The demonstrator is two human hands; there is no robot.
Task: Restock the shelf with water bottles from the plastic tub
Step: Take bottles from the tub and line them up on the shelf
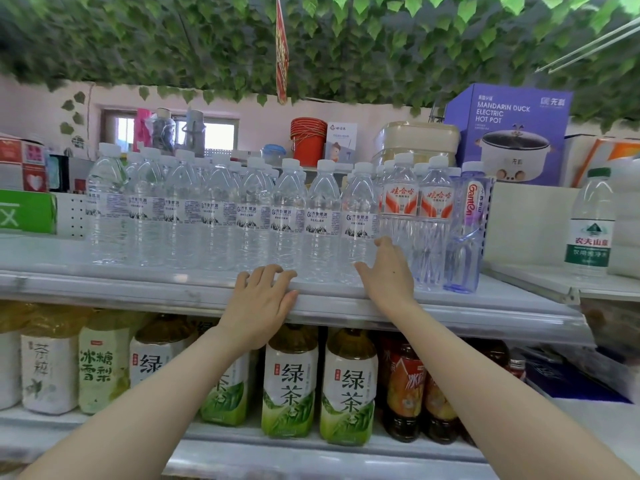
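The water bottles stand upright in tight rows on the shelf, clear with white caps and white labels, filling it from near its left end to past its middle. Toward the shelf's right end stand two red-label bottles and then a purple bottle, all touching side by side. The left hand holds the shelf's front edge below the middle of the row, its fingers curled over the lip and the thumb lying along the front rail. The right hand reaches over the shelf's front edge further right, fingers spread wide and fairly straight, tips against the lower part of the bottles where the white labels meet the red ones; it holds nothing. At the shelf's left end lies a green box. Under the shelf stand tea bottles with green and white labels and, further right, dark red drinks. Behind and above the shelf are stacked red buckets and a purple hot pot box. Right of the shelf, on a neighbouring ledge, stands a green-cap bottle. Leaves hang high above the shelf.
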